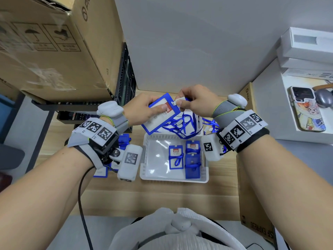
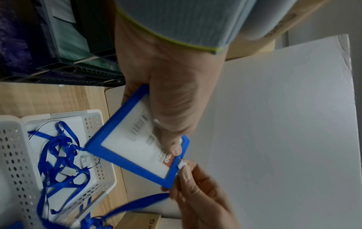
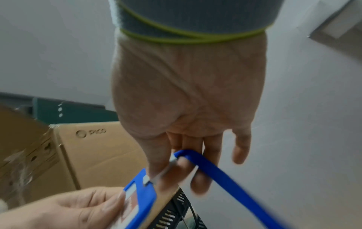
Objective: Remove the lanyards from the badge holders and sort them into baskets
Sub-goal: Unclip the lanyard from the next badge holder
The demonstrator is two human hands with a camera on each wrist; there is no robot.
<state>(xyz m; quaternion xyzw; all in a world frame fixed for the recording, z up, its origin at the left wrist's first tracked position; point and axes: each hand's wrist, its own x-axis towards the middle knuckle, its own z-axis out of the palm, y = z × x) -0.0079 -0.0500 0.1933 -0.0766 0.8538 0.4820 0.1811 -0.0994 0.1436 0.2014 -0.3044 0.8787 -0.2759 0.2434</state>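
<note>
My left hand (image 1: 144, 110) grips a blue-framed badge holder (image 1: 156, 121) in the air above the far end of the white baskets, thumb pressed on its clear face (image 2: 137, 139). At the holder's top edge my right hand (image 1: 194, 101) pinches the clear strap clip (image 1: 175, 102) of its blue lanyard (image 3: 225, 173), which trails down from the fingers. The clip sits at the holder's slot (image 3: 147, 180). A far white basket (image 2: 94, 186) holds a tangle of loose blue lanyards (image 1: 182, 127). The near white basket (image 1: 173, 178) holds three blue badge holders (image 1: 175, 156).
More blue badge holders (image 1: 100, 173) lie on the wooden table left of the near basket, partly under my left wrist. A large cardboard box (image 1: 50, 47) and a black crate (image 1: 126, 78) stand at the left, a white wall panel (image 1: 198, 42) behind, a phone (image 1: 306, 112) on the right.
</note>
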